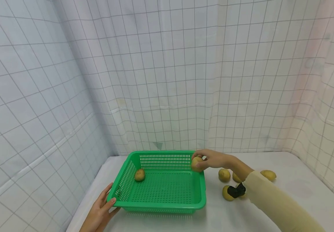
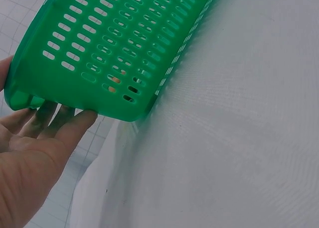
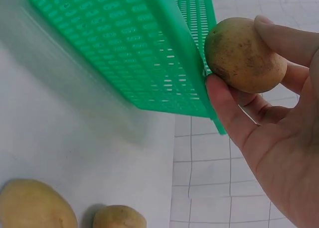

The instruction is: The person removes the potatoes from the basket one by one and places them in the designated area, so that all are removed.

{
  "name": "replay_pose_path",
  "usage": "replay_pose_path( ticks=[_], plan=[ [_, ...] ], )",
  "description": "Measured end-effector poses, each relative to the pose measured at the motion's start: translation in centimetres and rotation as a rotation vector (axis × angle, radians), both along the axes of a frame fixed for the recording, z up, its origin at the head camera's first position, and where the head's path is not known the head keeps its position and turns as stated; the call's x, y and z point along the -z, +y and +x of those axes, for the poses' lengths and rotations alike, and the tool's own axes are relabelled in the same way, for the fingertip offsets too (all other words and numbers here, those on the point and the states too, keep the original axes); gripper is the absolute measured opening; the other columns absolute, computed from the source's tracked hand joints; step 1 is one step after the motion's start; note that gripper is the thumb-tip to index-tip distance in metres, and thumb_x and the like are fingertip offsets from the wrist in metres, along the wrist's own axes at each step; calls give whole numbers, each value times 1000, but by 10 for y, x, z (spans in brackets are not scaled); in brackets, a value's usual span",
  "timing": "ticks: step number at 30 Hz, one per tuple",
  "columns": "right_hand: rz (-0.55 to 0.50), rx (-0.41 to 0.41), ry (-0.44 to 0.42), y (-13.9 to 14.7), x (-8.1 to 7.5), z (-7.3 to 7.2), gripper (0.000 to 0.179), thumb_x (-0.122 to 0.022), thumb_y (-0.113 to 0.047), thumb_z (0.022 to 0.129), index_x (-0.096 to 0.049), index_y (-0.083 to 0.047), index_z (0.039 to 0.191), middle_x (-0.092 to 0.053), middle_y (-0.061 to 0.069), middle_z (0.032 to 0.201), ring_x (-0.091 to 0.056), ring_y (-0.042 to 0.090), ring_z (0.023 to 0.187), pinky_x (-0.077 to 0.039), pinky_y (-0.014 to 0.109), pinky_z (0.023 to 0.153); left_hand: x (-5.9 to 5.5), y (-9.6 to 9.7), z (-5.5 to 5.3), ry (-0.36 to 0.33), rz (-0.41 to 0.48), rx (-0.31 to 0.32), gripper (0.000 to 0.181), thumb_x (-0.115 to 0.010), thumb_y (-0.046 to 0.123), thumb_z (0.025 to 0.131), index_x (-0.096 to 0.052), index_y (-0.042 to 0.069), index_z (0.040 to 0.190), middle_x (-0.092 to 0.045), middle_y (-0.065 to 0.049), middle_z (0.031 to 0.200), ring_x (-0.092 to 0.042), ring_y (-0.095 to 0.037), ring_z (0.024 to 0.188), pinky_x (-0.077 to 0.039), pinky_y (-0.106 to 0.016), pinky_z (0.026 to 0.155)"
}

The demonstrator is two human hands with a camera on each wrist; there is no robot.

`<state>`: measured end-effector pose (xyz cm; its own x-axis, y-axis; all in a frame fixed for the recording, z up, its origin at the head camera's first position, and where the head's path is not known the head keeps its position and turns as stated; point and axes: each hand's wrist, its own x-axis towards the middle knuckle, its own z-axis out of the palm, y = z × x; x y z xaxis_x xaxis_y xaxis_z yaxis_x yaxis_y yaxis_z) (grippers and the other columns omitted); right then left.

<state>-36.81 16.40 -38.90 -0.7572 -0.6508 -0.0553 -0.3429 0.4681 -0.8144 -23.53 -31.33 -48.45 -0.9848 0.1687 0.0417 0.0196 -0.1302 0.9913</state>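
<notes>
A green plastic basket (image 1: 156,204) with slotted walls stands on the white table. At its front left corner the left hand (image 1: 101,206) grips the rim; in the left wrist view the thumb is over the rim and the fingers are beneath it. The right hand (image 1: 213,158) holds a potato (image 3: 244,56) between thumb and fingers at the basket's right rim, near the back corner. One potato (image 1: 139,174) lies inside the basket at the left.
Several potatoes lie on the table right of the basket, among them a potato (image 1: 224,175) and a farther one (image 1: 268,175). A black object (image 1: 236,190) appears over the nearer ones. Gridded white curtains (image 1: 167,80) enclose the table (image 1: 219,216).
</notes>
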Motion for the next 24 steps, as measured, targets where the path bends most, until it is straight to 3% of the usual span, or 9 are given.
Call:
replay_pose_path(
  ticks=[10, 16, 22, 24],
  plan=[
    [2, -4, 16, 18, 0, 3, 40, -67, -30, 104, -60, -7, 136, -54, 12, 123, -62, 27, 105, -53, 50, 92, 1, 1, -2, -2, 8, -6, 77, -49, 13, 111, 3, 10, 166, -7, -18, 165, -51, 5, 121, -21, -74, 110],
    [12, 35, 25, 31, 4, 8, 44, -66, -30, 104, -58, -3, 137, -57, 11, 122, -62, 26, 106, -51, 51, 93, 2, 2, -4, -1, 26, 22, 79, -48, 12, 111, 8, 9, 166, -2, -20, 166, -51, 6, 120, -18, -75, 110],
    [0, 65, 18, 48, 13, 14, 41, -66, -30, 104, -58, -4, 135, -58, 13, 119, -63, 29, 97, -51, 51, 89, 0, 1, -4, -24, 0, -4, 78, -50, 13, 110, 5, 12, 167, -5, -19, 164, -52, 5, 118, -23, -72, 111],
    [21, 87, 32, 54, 16, 15, 41, -66, -31, 104, -59, -6, 135, -57, 12, 121, -60, 29, 101, -49, 52, 90, -1, 0, -3, -31, -7, -9, 79, -50, 13, 110, 5, 12, 167, -6, -19, 164, -51, 5, 118, -24, -72, 111]
  ],
)
